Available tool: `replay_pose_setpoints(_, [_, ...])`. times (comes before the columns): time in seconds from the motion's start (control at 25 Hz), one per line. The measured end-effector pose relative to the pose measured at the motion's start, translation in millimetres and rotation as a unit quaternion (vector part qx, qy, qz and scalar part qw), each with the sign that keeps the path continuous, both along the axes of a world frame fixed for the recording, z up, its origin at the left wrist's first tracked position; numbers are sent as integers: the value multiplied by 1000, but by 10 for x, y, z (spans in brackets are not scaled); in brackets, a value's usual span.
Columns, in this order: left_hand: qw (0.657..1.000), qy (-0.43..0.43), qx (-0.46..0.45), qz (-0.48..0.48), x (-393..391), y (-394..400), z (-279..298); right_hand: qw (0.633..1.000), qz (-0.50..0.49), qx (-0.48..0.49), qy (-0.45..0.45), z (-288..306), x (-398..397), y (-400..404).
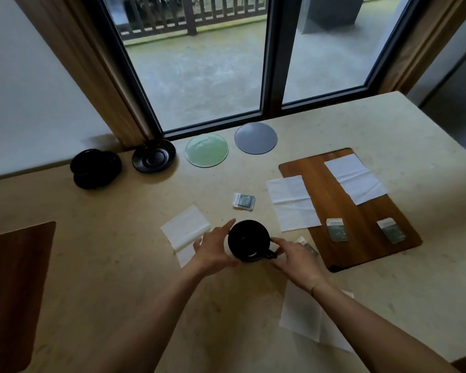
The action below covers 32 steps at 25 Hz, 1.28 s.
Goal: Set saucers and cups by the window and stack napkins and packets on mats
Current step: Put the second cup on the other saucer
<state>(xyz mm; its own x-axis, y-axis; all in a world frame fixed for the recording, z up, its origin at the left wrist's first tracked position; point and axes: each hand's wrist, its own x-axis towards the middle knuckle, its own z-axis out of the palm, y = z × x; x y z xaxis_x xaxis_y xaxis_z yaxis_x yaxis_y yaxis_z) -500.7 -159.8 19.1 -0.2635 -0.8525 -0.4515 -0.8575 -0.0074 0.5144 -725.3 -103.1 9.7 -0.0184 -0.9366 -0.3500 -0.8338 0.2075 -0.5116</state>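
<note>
Nearest the camera, a white napkin (304, 321) flat on the beige table (119, 278), partly under the right forearm. Just past it, both hands around a black cup (249, 240) mid-table: left hand (213, 251) cupping its left side, fingers spread and lightly curved, index pointing up past the rim; right hand (293, 258) on the handle side, fingertips pinching at the handle. Can't tell if the cup sits on the table or is lifted. Another napkin (184, 228) just left of the left hand, and a packet (307, 246) peeking out behind the right hand. Dark wooden mat (14, 292) at the near left edge. Further out, a loose packet (243, 201), then a wooden mat (342, 211) on the right with two packets (337, 229) (390, 230) and a napkin (355, 179) on it, plus one napkin (292, 201) hanging over its left edge. Far back by the window (205, 63), left to right: stacked black saucers (96, 168), single black saucer (154, 156), green saucer (206, 150), grey saucer (255, 137).
</note>
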Motion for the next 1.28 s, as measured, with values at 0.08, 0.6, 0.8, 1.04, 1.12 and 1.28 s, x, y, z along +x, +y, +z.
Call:
replay_pose_setpoints(0.08, [1000,0,-2,-6,5,-40,-36,1000,-3,19,-17,-38,14,-17])
replay_pose_setpoints(0.6, [999,0,1,-37,-64,-185,-137,998,-8,12,-53,-157,-41,-143])
replay_pose_setpoints(0.8, [999,24,-22,-10,-6,-148,-83,999,4,5,-45,-174,-1,-233])
replay_pose_setpoints(1.04, [998,36,-37,43,256,-228,26,999,40,-9,-31,-127,244,-537])
replay_pose_setpoints(1.12, [996,40,-44,65,374,-272,53,998,62,-20,-27,-96,353,-694])
replay_pose_setpoints(1.28, [988,54,-57,134,650,-409,114,994,89,-47,-45,-14,651,-1080])
